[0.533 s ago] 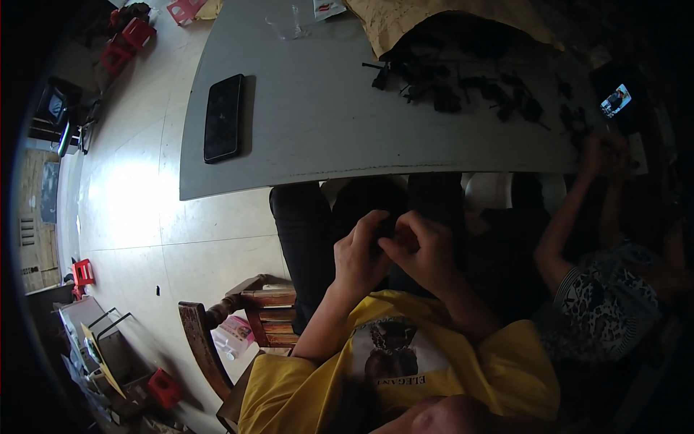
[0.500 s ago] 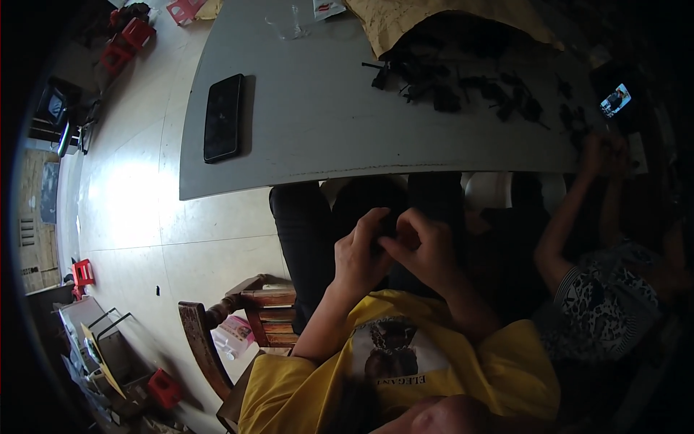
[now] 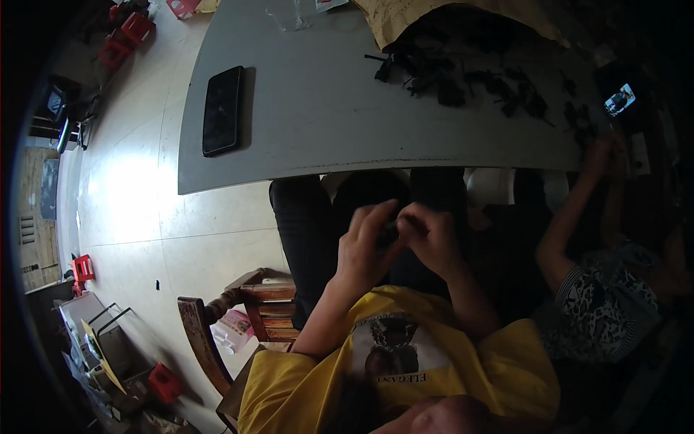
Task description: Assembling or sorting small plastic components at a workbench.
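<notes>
Above my lap, in front of the table's near edge, my left hand (image 3: 363, 244) and my right hand (image 3: 434, 240) meet with fingers curled inward. Something small and dark shows between the fingertips, but its kind is lost in the shadow. Both hands are closed around it. On the table (image 3: 303, 123) beyond them lie several small black parts (image 3: 450, 92), some with thin stems. They spill out in front of a brown paper bag (image 3: 405, 20).
A black phone (image 3: 223, 111) lies at the table's left, with a clear plastic cup (image 3: 290, 17) farther back. At the right, another person's hands (image 3: 606, 153) work at the table edge near a lit phone screen (image 3: 619, 100). A wooden chair (image 3: 210, 311) stands by my left side.
My hands have risen slightly, and the right thumb and fingers have shifted at the small dark thing. The view has tilted a little, moving the table slightly in the picture.
</notes>
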Demonstrator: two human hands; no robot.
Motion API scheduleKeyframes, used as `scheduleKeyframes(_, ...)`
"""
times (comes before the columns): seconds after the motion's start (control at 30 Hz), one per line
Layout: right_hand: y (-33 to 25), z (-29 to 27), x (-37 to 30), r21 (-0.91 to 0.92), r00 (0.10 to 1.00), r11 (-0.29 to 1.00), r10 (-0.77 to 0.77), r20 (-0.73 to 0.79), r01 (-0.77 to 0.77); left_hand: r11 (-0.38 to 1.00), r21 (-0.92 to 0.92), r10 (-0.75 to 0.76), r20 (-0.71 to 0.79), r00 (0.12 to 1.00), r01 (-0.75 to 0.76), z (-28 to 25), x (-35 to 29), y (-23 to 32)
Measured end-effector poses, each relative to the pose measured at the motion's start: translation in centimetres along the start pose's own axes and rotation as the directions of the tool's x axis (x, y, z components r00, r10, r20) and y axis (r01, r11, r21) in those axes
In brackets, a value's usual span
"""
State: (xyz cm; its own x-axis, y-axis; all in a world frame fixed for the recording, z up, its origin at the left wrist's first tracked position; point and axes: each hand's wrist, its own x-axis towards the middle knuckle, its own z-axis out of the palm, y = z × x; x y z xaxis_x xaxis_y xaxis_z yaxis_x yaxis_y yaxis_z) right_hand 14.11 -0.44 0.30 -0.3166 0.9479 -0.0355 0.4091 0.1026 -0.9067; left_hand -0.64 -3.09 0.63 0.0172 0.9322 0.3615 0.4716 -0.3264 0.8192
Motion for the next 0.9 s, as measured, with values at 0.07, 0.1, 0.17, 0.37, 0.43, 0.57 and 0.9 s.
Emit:
scheduleKeyframes(0.07, 0.2, -0.6, 0.0, 0.252, 0.998, 0.965, 0.070, 0.004, -0.069, 0.966, -0.230, -0.147, -0.119, 0.982, 0.117, 0.3, -1.3, -1.4)
scheduleKeyframes(0.1, 0.3, -0.9, 0.0, 0.488, 0.990, 0.863, 0.135, 0.027, -0.131, 0.911, -0.363, -0.262, -0.137, 0.955, 0.197, -0.3, -0.9, -0.4)
scheduleKeyframes(0.17, 0.3, -1.0, -0.2, 0.590, 0.980, 0.782, 0.165, 0.114, -0.201, 0.882, -0.415, -0.251, -0.010, 0.968, 0.224, -1.1, -0.8, -1.6)
scheduleKeyframes(0.37, 0.6, -0.3, -0.5, 0.768, 0.990, 0.625, 0.057, 0.131, -0.138, 0.681, -0.701, -0.160, 0.137, 0.977, 0.210, -0.6, -0.7, -2.7)
scheduleKeyframes(0.43, 0.7, -0.4, -0.5, 0.697, 0.994, 0.711, 0.035, 0.104, -0.098, 0.606, -0.754, -0.190, 0.172, 0.966, 0.254, -0.6, -0.5, -2.2)
scheduleKeyframes(0.57, 0.3, -0.4, -0.7, 0.557, 0.996, 0.829, -0.082, 0.019, 0.058, 0.570, -0.700, -0.327, 0.287, 0.900, 0.430, -0.8, -0.6, -1.3)
scheduleKeyframes(0.9, -0.3, 0.8, -1.4, 0.341, 0.987, 0.932, -0.080, -0.136, 0.122, 0.753, -0.580, -0.321, 0.090, 0.943, 0.312, 0.8, -0.8, -0.6)
